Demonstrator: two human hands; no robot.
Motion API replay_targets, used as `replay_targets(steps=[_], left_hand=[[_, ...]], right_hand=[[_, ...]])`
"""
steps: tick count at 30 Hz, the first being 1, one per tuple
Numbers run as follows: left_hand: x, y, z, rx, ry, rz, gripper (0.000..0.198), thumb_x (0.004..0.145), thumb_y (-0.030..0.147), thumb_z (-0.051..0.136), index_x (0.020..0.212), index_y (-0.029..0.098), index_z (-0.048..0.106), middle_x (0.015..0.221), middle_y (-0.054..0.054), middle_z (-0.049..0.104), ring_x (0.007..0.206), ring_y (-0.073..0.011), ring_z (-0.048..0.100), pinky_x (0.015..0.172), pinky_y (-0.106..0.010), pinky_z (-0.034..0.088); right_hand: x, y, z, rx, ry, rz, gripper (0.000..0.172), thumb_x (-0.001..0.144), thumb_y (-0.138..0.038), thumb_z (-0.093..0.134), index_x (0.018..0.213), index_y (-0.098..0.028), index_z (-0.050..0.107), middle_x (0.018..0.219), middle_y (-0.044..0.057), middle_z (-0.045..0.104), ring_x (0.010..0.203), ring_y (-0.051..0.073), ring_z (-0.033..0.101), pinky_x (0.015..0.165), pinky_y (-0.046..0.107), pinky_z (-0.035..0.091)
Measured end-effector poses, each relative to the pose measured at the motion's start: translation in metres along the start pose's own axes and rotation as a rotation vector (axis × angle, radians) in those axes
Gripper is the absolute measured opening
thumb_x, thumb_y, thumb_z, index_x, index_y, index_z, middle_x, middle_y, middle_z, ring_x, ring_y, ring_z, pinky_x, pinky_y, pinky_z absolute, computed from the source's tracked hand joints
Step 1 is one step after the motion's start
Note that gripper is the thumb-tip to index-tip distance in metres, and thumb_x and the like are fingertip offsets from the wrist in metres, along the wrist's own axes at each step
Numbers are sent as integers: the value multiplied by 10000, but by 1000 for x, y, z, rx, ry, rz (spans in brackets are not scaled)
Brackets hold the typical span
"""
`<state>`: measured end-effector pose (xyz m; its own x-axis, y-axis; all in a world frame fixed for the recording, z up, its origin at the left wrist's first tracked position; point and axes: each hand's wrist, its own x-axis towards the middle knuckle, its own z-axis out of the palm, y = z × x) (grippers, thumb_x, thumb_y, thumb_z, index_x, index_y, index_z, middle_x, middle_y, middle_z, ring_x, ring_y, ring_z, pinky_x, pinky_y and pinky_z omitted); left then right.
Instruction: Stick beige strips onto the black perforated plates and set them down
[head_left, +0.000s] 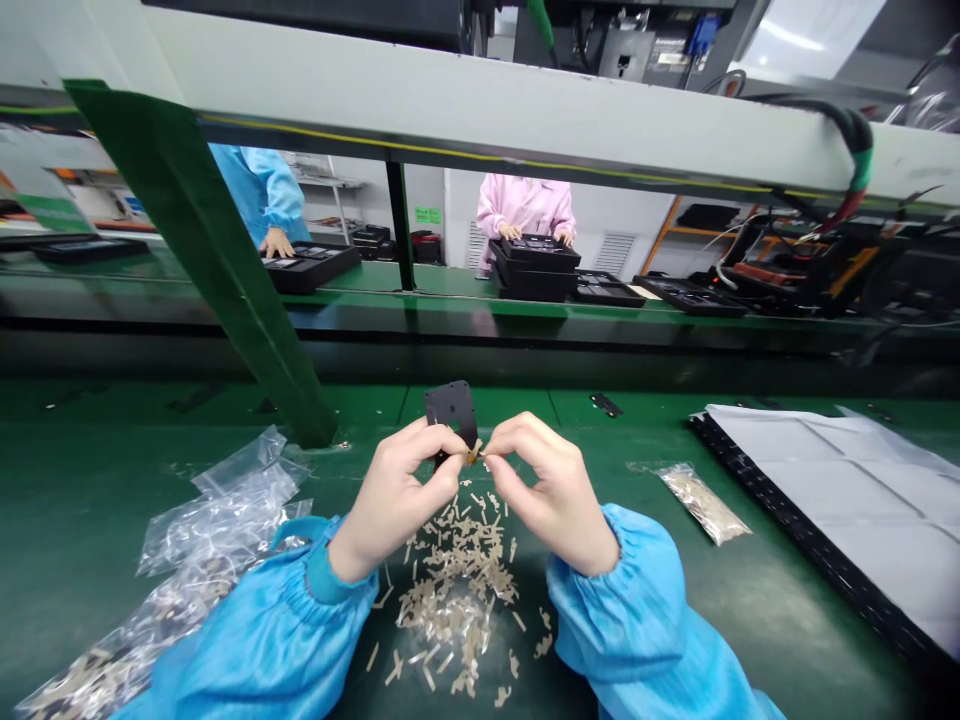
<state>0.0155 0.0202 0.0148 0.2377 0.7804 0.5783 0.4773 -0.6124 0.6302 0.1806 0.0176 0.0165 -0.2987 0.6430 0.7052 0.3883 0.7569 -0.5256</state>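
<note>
Between the thumb and fingers of my left hand is a thin black plate, tilted up above the bench. My right hand meets it at the plate's lower right corner, its thumb and forefinger pinching a small tan piece, which looks like a strip or bit of film. The piece is too small to make out fully, and my left fingers hide the plate's lower part. Below both hands lies a loose heap of small tan die-cut pieces, spread over the green bench.
Clear plastic bags of small parts lie at left. At right are a sealed bag of tan pieces and a black tray under white sheeting. A green post slants up at left. Two people stand beyond, near black trays.
</note>
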Motion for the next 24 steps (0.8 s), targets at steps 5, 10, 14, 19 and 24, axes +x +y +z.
replay_targets(steps=[5, 10, 14, 19, 24], left_hand=[[2, -13, 1, -295, -23, -215, 146, 765, 195, 476, 630, 170, 525, 619, 22, 494, 536, -91, 436, 504, -219, 362], [2, -16, 3, -533, -64, -342, 152, 749, 211, 493, 605, 168, 519, 600, 28, 469, 511, -79, 394, 466, -208, 333], [0, -9, 2, -575, -107, -367, 156, 737, 212, 489, 593, 170, 533, 602, 15, 492, 517, -88, 399, 452, -211, 328], [-3, -4, 3, -538, -146, -352, 159, 735, 203, 483, 587, 173, 533, 560, 17, 443, 519, -97, 389, 463, -222, 326], [-5, -6, 5, -552, -155, -345, 162, 754, 193, 480, 603, 172, 535, 590, 10, 471, 527, -96, 411, 465, -219, 335]], right_hand=[[0, 1, -4, -147, -23, -73, 178, 833, -122, 425, 678, -182, 487, 687, 20, 530, 678, 142, 495, 645, 305, 395], [-2, 4, 1, -330, -40, -216, 145, 803, -116, 457, 675, -176, 488, 690, 23, 545, 659, 145, 470, 673, 342, 361], [-4, 5, 3, -325, 4, -249, 189, 724, -38, 458, 809, -186, 537, 784, 35, 559, 716, 158, 479, 682, 345, 367], [-6, 5, 4, -369, 65, -328, 195, 755, -52, 491, 844, -216, 545, 824, 34, 552, 756, 166, 491, 676, 347, 367], [-5, 4, 4, -375, 108, -350, 176, 763, -61, 486, 793, -223, 548, 797, 28, 548, 723, 163, 482, 659, 349, 367]])
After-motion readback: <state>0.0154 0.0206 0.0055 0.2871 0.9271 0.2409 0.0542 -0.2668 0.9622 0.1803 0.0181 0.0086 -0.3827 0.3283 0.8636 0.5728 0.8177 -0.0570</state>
